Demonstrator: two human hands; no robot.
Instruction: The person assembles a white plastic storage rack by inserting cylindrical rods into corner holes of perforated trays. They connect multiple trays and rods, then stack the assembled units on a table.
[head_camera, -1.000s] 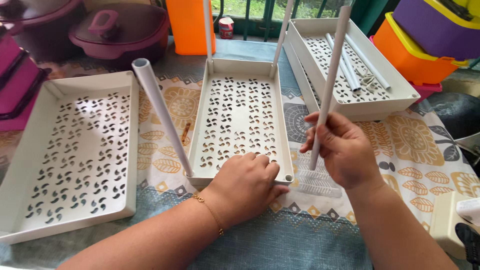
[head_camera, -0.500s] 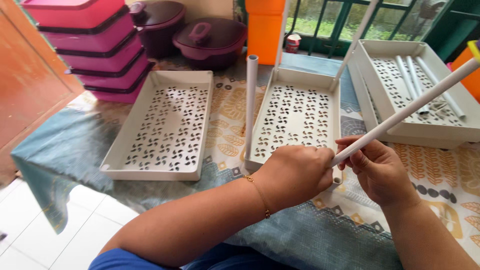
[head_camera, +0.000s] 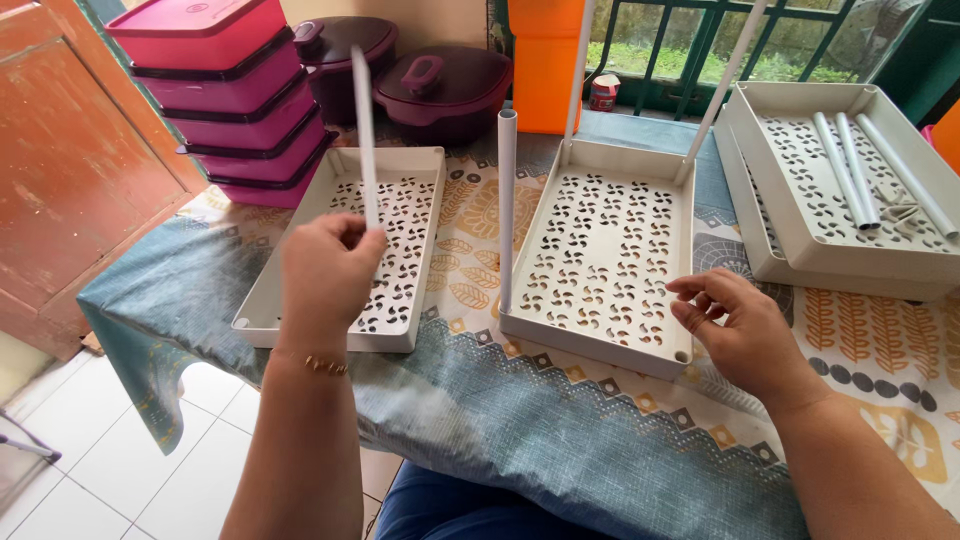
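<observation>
Now the left hand (head_camera: 325, 270) grips a white tube (head_camera: 365, 135) nearly upright; right hand (head_camera: 735, 325) open.

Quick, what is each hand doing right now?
Left hand: closed around a white tube, held upright.
Right hand: open, empty, fingers by the middle perforated tray.
</observation>
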